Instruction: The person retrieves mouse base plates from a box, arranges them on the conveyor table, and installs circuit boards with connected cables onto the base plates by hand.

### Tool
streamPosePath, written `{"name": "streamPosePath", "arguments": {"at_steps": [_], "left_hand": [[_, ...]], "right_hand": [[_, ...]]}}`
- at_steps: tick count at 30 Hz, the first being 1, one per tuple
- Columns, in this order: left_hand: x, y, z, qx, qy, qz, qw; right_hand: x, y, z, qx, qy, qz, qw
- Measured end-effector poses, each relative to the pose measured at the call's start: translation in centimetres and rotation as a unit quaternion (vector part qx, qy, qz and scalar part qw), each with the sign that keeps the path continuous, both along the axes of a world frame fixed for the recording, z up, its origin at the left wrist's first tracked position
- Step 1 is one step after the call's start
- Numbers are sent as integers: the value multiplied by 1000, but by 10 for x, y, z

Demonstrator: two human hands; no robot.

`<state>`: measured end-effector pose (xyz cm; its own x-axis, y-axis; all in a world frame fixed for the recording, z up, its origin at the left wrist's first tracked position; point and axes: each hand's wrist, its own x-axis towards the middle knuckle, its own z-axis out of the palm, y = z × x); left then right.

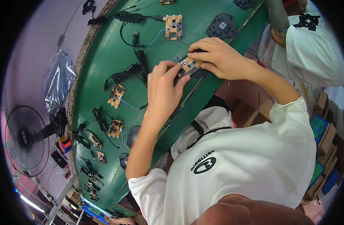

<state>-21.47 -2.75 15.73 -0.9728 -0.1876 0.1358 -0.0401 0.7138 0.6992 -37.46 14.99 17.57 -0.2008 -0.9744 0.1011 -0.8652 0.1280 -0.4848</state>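
A tan circuit board (190, 66) with dark components is between my two hands near the edge of the green work surface. My left hand (165, 84) holds its left side between thumb and fingers. My right hand (222, 58) has its fingers closed on the board's right side. Beneath the board a black plastic part (199, 73) shows in part; most of it is hidden by the board and my fingers. A short wire stands up at the board's far left corner.
Another circuit board (173, 27) with a coiled black cable (129, 16) lies farther along the green surface (104, 67). A black plastic shell (221, 26) rests beyond my right hand. More wired boards lie to the left. A fan (27, 140) stands at far left; a co-worker's arm (278, 22) shows at upper right.
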Motion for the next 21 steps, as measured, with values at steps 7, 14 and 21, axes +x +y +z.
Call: {"name": "streamPosePath", "arguments": {"at_steps": [7, 14, 21], "left_hand": [[1, 6, -2, 29, 2, 10, 1000], [-3, 6, 8, -28, 2, -7, 1000], [10, 4, 12, -70, 8, 5, 998]], "right_hand": [[12, 3, -3, -15, 17, -59, 998], [22, 1, 0, -16, 59, -87, 994], [31, -6, -2, -25, 52, -67, 996]]}}
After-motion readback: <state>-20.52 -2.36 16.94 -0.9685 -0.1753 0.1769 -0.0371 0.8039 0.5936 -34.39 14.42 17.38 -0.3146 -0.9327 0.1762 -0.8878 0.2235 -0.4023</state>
